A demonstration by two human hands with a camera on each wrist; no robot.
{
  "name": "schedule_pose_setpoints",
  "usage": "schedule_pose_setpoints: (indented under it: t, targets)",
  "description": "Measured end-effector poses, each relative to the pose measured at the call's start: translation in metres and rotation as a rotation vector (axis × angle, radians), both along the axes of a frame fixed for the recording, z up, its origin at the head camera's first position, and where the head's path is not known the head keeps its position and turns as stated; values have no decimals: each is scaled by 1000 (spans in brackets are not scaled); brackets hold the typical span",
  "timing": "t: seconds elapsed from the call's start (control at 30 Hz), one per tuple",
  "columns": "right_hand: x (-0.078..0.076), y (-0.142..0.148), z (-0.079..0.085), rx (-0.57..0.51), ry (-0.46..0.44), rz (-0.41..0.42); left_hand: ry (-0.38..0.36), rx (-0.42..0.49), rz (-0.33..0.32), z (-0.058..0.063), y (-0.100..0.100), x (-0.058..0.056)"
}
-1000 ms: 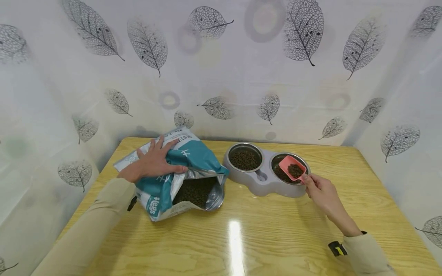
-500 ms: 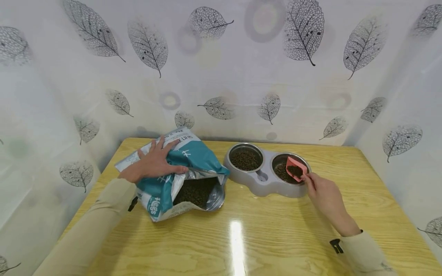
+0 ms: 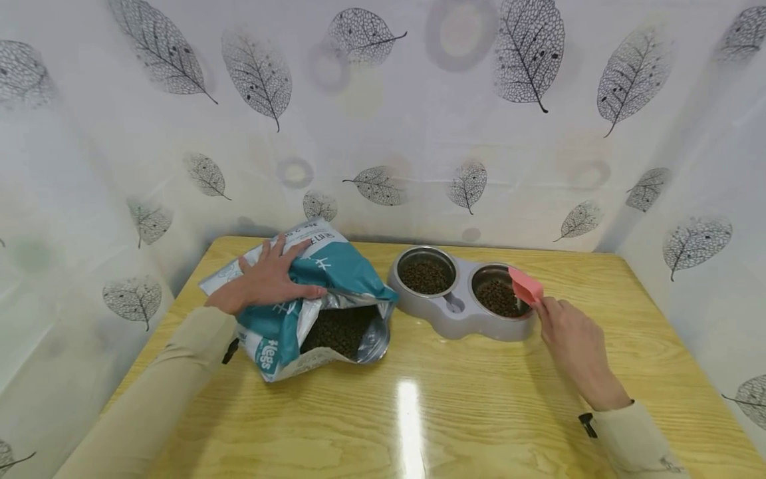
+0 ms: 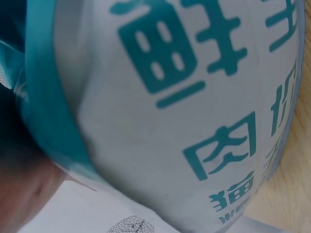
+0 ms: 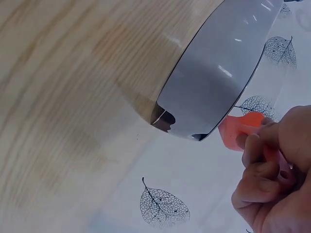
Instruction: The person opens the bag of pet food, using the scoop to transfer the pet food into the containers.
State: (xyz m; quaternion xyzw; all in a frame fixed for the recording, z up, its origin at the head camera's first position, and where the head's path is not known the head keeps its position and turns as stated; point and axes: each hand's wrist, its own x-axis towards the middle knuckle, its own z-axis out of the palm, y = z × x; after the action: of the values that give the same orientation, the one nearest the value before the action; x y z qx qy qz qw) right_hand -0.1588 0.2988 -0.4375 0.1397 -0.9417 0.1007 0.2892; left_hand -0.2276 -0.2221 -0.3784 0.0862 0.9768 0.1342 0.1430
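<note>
My right hand [image 3: 574,346] pinches the handle of a pink scoop [image 3: 526,287], tipped on its side over the right rim of a metal bowl [image 3: 492,267]. Brown kibble [image 3: 498,298] lies in that bowl. In the right wrist view, curled fingers [image 5: 257,187] hold the scoop [image 5: 235,131] beside the grey feeder. My left hand [image 3: 266,279] rests spread on a teal and white pet food bag [image 3: 344,266], which lies with its mouth open and kibble inside. The left wrist view shows mostly the bag's printed side [image 4: 131,131].
The grey double feeder [image 3: 443,319] stands at the back of the wooden table [image 3: 479,406]. Its left bowl [image 3: 413,251] also contains kibble. A leaf-printed curtain [image 3: 383,120] rises behind the table and along both sides.
The right hand has turned the scoop from level to tipped and moved slightly right. Kibble seen in the scoop earlier no longer shows there; the right bowl shows kibble. The left hand stays put.
</note>
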Motion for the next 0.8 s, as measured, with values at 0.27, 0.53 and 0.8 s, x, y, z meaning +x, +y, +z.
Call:
schedule_pose_setpoints:
  t: [0.27,0.53,0.8]
  targets:
    - [6,-9,16,-337,-345,34,-1,2,1,1,0,1]
    - [13,-25,28,-659,-715,127,3,1,0,0,1,0]
    - [21,-51,28,-876,-999,287,5,2,1,0,0,1]
